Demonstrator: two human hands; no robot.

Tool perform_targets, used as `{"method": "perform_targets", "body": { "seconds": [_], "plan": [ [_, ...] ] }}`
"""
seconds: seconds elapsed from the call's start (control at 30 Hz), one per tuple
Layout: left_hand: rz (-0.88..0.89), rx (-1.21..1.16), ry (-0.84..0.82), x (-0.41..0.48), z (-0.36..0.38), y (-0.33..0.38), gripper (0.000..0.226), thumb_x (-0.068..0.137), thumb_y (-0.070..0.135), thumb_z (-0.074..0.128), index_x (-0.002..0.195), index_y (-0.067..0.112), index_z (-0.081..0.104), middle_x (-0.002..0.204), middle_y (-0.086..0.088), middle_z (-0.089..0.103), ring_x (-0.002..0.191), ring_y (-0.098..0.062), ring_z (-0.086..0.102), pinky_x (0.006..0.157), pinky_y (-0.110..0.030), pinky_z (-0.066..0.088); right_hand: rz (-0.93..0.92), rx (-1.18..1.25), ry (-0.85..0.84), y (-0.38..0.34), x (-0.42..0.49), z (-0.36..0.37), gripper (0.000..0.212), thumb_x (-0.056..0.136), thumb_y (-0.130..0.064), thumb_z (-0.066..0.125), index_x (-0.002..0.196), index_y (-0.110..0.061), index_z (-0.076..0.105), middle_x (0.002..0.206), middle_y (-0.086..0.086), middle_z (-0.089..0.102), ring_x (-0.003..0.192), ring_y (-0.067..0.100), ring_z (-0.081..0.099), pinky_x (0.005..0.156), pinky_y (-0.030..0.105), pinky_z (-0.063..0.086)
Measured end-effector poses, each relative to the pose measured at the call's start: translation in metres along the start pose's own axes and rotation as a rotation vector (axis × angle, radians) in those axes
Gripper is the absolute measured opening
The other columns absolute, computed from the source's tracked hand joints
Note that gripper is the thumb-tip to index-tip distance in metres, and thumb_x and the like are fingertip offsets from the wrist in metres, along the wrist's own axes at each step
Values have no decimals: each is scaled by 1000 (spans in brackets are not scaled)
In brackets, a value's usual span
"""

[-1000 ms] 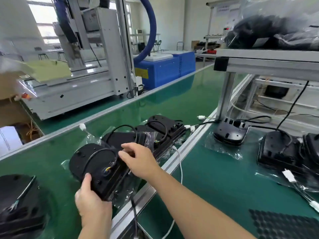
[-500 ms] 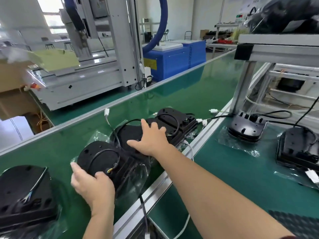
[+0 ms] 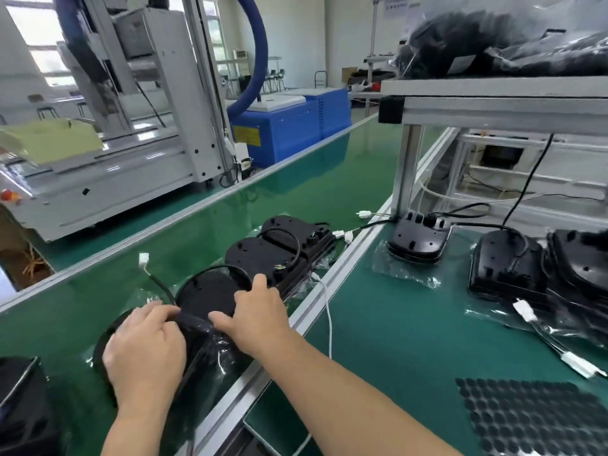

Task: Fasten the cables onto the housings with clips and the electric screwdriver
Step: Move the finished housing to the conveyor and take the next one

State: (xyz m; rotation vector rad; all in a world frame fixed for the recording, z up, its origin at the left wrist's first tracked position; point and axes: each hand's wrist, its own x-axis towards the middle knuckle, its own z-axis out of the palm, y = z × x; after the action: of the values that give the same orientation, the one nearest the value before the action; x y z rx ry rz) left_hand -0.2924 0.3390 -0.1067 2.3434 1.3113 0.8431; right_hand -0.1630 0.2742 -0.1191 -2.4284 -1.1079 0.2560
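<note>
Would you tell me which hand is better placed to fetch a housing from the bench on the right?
Right hand, probably: it rests on the right of the near housing, closer to the waiting housing; the left hand grips its left side and would cross over.

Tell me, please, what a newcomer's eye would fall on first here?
The left hand grips and the right hand presses a bagged black housing on the green conveyor belt. More black housings lie on the bench to the right, and a blue hose arches overhead.
</note>
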Motion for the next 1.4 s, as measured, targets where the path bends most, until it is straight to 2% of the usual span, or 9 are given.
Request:
{"method": "perform_targets", "body": {
  "seconds": [0.17, 0.27, 0.33, 0.47, 0.67, 0.87, 0.97, 1.13, 1.4],
  "plan": [
    [91, 143, -140, 16, 7, 7, 37, 86, -9, 53, 101, 14, 77, 125, -6, 67, 133, -29, 49, 120, -40, 9, -14, 249, 40, 31, -5, -27, 65, 92, -66, 45, 134, -17, 56, 131, 9, 40, 116, 33, 49, 98, 46, 45],
    [159, -5, -98, 1, 35, 56, 43, 83, -15, 51, 103, 14, 76, 129, -5, 67, 142, -22, 41, 117, -20, -16, 96, 330, 274, 90, -3, -66, 41, 96, -50, 44, 101, -17, 67, 107, 7, 52, 92, 26, 54, 81, 38, 47],
    [236, -124, -138, -11, 62, 103, 43, 81, -14, 50, 102, 13, 77, 125, -3, 69, 140, -22, 45, 124, -35, -5, 206, 313, 374, 136, -4, -89, 36, 97, -42, 45, 82, -13, 61, 95, 8, 54, 82, 26, 50, 72, 35, 40],
    [327, -392, -329, -24, 120, 194, 42, 81, -10, 50, 106, 13, 75, 119, -3, 70, 122, -24, 57, 123, -40, 18, 406, 273, 471, 214, -14, -117, 40, 99, -42, 46, 109, -7, 63, 113, 13, 58, 100, 29, 55, 83, 35, 42],
    [217, -398, -577, -4, 207, 288, 26, 92, 16, 52, 114, 12, 66, 128, -15, 59, 107, -32, 58, 79, -27, 40, 615, 323, 521, 272, -11, -140, 51, 100, -36, 47, 136, 1, 44, 137, 22, 45, 125, 38, 46, 104, 42, 40],
    [-37, -276, -664, 35, 267, 321, 57, 97, 45, 39, 128, 1, 59, 133, -22, 59, 124, -38, 53, 101, -39, 42, 851, 703, 498, 297, 29, -149, 50, 98, -33, 48, 135, 1, 43, 139, 21, 48, 105, 33, 54, 79, 34, 41],
    [-105, -451, -839, 45, 273, 331, 44, 94, 38, 57, 114, 0, 66, 120, -19, 68, 113, -35, 63, 100, -42, 51, 893, 849, 529, 304, 43, -148, 57, 92, -41, 58, 131, -1, 49, 133, 20, 53, 109, 36, 61, 83, 39, 50],
    [-313, -730, -1212, 38, 239, 314, 14, 89, 24, 71, 83, 12, 66, 70, -7, 72, 62, -23, 68, 72, -35, 58, 853, 1202, 511, 294, 24, -148, 49, 86, -35, 70, 121, -4, 56, 116, 16, 65, 101, 34, 65, 90, 49, 57],
    [-101, -917, -1387, -11, 142, 232, 43, 68, 38, 86, 100, 12, 73, 97, -12, 72, 83, -24, 64, 73, -37, 57, 541, 1089, 395, 242, -137, -145, 68, 62, -49, 83, 113, -41, 39, 120, 7, 56, 109, 27, 62, 99, 49, 50]
  ]
}}
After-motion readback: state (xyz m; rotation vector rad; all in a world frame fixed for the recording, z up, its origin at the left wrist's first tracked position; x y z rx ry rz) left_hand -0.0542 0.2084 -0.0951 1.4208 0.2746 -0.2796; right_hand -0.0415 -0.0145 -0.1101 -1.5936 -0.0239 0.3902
